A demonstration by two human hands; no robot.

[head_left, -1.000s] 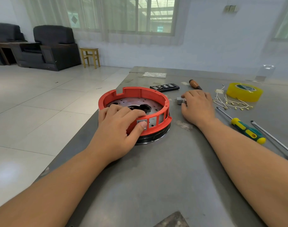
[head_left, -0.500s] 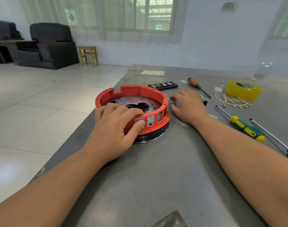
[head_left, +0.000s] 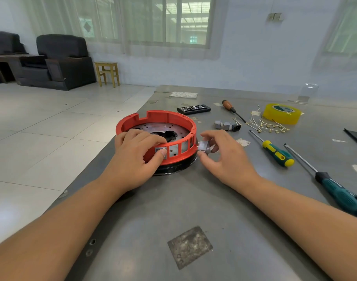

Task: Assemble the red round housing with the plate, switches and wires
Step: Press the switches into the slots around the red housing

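My right hand (head_left: 224,157), flat on the table half a second ago, now pinches a grey switch (head_left: 204,147) beside the red housing (head_left: 173,153) at frame centre, while my left hand (head_left: 135,159) grips the rim, thumb on a seated switch (head_left: 160,150); insertion seems next.

I can't read a single word or number from here. The yellow tape roll (head_left: 282,114) has a dark green label on its top face with pale marks — too blurred to make out. The black bit case (head_left: 194,108) shows rows of light specks, not legible characters. The perforated metal plate (head_left: 153,129) inside the red housing (head_left: 169,118) bears a faint stamped mark — I cannot tell what it says.
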